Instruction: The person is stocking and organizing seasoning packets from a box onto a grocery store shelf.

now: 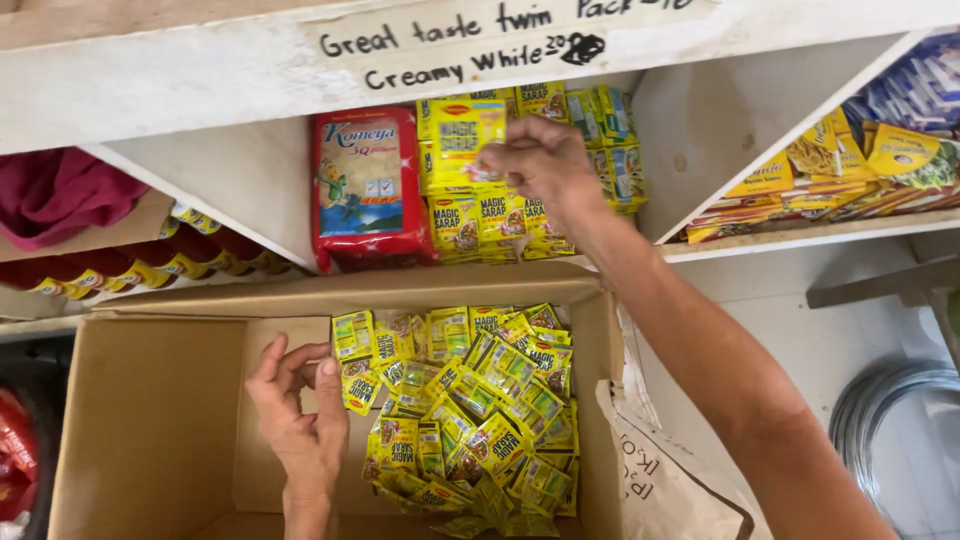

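— Start with what's nearest you. Where is your left hand [300, 415]?

— It rests inside the open brown cardboard box [150, 420], on the bare floor of it, just left of the loose heap of small yellow seasoning sachets [470, 410]. Your fingers curl loosely and the thumb and forefinger tips nearly meet; they clamp on nothing, though one sachet lies touching the fingertips.

— And the right?

— Your right arm stretches up and away from the box, over its far rim, into the white wooden shelf compartment [690, 130] above it. Your right hand [540, 160] is bent at the wrist, fingers pinched together on the upper edge of a yellow sachet pack [462, 135] that stands among the stacked yellow sachets [490, 220] there.

— Which step does that look like?

— You seem to be moving sachets between box and shelf, with the right hand setting or gripping one in the stack. Which direction, I can't tell.

— What does the next move call for?

— Likely a steady pinch so the upright packs beside the red plastic-wrapped bundle [368, 185], left of them and above the box, don't topple.
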